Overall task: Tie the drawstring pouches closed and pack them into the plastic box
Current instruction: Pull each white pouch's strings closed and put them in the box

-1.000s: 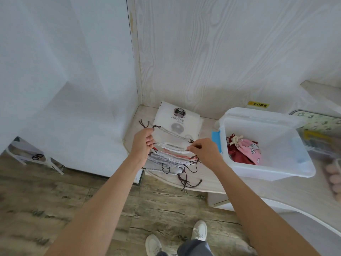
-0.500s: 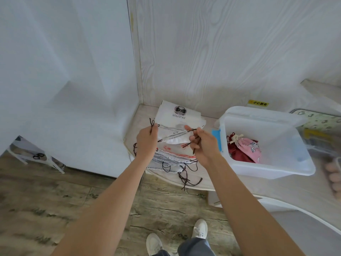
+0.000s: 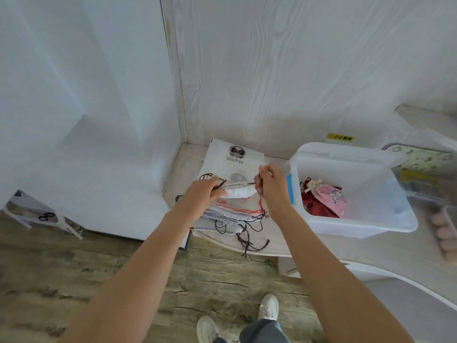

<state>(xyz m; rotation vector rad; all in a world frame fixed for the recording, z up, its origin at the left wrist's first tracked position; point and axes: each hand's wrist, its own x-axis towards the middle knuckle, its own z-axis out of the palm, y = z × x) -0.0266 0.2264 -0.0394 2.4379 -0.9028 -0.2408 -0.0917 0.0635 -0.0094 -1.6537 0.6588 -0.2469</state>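
Above the stack of flat pouches on the table, a white pouch is hanging stretched between the two hands, its gathered mouth running left to right. The left hand is pinching the pouch's left end, with dark cord loops spilling past its knuckles, and the right hand is curling its fingers around the dark drawstring at the right end, so both hands are clamped on the same pouch and neither is free. Judging by the bunched fabric, the cords are being drawn outward to cinch the mouth, and the knot is not yet made. What the coming move is turning on is the pouch's long axis: it is lying across the body, hand to hand, so the two cord ends are sitting well apart and will need bringing together over the middle before tying. The plastic box is standing just beside the right hand, to its right, already holding a pink pouch and a dark red pouch, so the right hand is looking like the nearer one for the drop afterwards.
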